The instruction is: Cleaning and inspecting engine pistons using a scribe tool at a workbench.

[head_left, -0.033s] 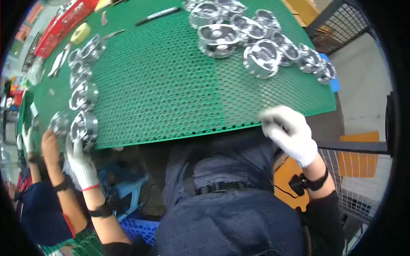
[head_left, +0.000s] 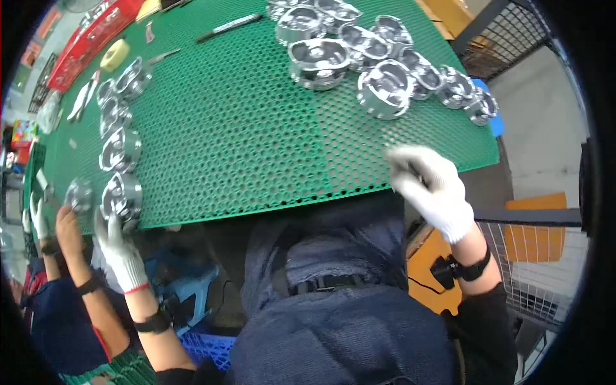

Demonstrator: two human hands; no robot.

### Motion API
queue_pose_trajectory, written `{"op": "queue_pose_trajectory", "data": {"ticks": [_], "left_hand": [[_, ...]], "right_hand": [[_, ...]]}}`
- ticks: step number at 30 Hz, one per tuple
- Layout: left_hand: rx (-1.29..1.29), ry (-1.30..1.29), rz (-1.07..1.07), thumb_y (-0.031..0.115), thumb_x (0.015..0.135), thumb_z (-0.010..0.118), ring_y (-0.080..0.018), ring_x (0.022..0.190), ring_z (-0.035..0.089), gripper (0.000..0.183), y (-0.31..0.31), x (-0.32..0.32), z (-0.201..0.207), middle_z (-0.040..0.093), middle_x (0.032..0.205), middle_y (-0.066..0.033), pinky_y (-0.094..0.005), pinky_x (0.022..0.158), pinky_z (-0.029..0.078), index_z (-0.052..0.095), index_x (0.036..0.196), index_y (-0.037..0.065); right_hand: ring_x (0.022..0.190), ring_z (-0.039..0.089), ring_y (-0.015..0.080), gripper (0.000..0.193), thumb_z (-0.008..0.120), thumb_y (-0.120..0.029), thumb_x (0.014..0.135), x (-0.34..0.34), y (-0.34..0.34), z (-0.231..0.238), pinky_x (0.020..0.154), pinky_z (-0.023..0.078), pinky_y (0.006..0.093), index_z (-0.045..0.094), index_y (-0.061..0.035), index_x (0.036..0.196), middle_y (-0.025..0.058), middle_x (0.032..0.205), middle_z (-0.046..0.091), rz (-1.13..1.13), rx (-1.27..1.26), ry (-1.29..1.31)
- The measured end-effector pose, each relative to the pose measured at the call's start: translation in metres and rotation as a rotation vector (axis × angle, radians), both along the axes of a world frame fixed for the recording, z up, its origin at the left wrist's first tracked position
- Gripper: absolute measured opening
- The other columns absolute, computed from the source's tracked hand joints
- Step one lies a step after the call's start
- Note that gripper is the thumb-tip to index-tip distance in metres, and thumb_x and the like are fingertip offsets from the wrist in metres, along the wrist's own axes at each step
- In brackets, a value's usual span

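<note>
1. While the left hand (head_left: pixel 122 250) seems to touch the front piston (head_left: pixel 125 196) at the desk's (head_left: pixel 237 147) near edge, leftward, whether its fingers grip is unclear; handling this piston looks like the step in hand, and lifting it would call for firm hold.
2. Other pistons (head_left: pixel 319 63) cluster at the desk's far right.
3. By the desk's near edge, rightward, the right hand (head_left: pixel 436 192) curls loosely, apparently empty.

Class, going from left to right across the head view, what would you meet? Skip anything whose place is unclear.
A co-worker's bare hand, the wearer's gloved left hand, a dark marker, the shiny metal part at the cluster's near-left corner, the wearer's gloved right hand, an orange panel.
</note>
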State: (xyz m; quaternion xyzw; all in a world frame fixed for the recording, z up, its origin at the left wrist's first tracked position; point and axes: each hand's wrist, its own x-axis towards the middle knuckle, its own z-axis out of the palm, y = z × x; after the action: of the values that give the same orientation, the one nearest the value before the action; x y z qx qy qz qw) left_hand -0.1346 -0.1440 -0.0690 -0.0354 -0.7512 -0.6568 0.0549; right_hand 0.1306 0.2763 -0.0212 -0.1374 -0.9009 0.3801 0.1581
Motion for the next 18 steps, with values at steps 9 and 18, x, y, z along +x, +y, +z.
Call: {"op": "queue_pose_trajectory", "data": {"ticks": [9, 18], "left_hand": [[-0.015, 0.231, -0.365, 0.014, 0.089, 0.064, -0.0268, 0.125, 0.048, 0.071, 0.08, 0.094, 0.012, 0.039, 0.145, -0.0151, -0.0414, 0.098, 0.048, 0.027, 0.148, 0.002], [-0.359, -0.612, -1.172, 0.002, 0.081, 0.059, -0.0178, 0.103, 0.059, 0.049, 0.146, 0.136, 0.045, 0.06, 0.115, -0.0102, -0.0329, 0.09, 0.049, 0.046, 0.128, -0.003]], "right_hand": [[0.082, 0.069, 0.0295, 0.039, 0.066, -0.026, 0.086, -0.038, 0.033, -0.003, 0.073, 0.053, 0.0363, 0.059, -0.0101, 0.12, 0.0133, 0.094, 0.07, -0.123, 0.225, -0.178], [0.052, 0.062, 0.0209, 0.042, 0.068, -0.024, 0.078, -0.003, -0.034, 0.032, 0.04, 0.047, 0.0333, 0.059, -0.0212, 0.119, 0.0046, 0.069, 0.059, 0.861, 0.253, -0.038]]}}
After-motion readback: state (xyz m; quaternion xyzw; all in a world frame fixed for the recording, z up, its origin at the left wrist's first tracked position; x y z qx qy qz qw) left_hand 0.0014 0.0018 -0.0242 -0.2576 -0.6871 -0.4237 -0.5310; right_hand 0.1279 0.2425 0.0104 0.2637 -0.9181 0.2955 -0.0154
